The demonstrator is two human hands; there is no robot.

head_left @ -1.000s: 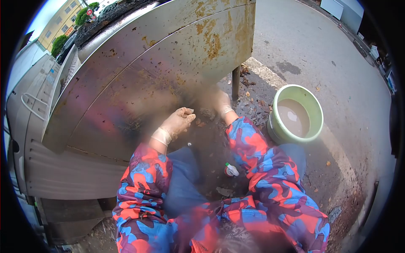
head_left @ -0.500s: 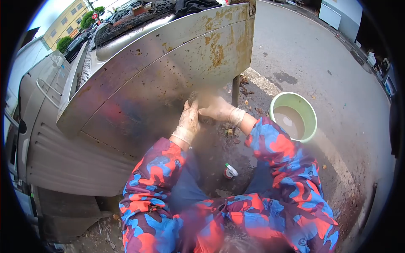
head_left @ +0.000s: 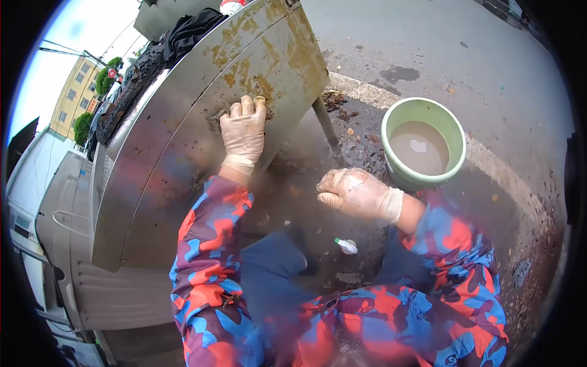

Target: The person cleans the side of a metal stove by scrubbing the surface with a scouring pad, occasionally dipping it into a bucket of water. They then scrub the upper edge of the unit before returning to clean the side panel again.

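Observation:
My left hand (head_left: 243, 131), in a pale, soiled glove, presses against the stained metal panel (head_left: 177, 165). Its fingers are curled over a dirty scouring pad (head_left: 216, 121), whose rough edge shows beside the knuckles. Lower and to the right, my right hand (head_left: 361, 192), gloved too, hangs in the air with its fingers curled in. The inside of that fist is hidden. A green bucket (head_left: 391, 144) of murky water stands just behind the right hand. Below the right hand, a bottle with a white and green top (head_left: 347, 246) stands on the ground between my legs.
A metal leg (head_left: 326, 125) props up the panelled unit at its right end. Dark cloth (head_left: 191, 35) and a blackened, crusted piece (head_left: 131, 92) lie on top. Wet debris (head_left: 339, 105) is scattered on the ground by the leg. Another grey metal body (head_left: 116, 293) is at left.
My hands were together low by the panel. The left has moved up onto its stained face; the right has drawn away toward the bucket. The view has shifted and tilted.

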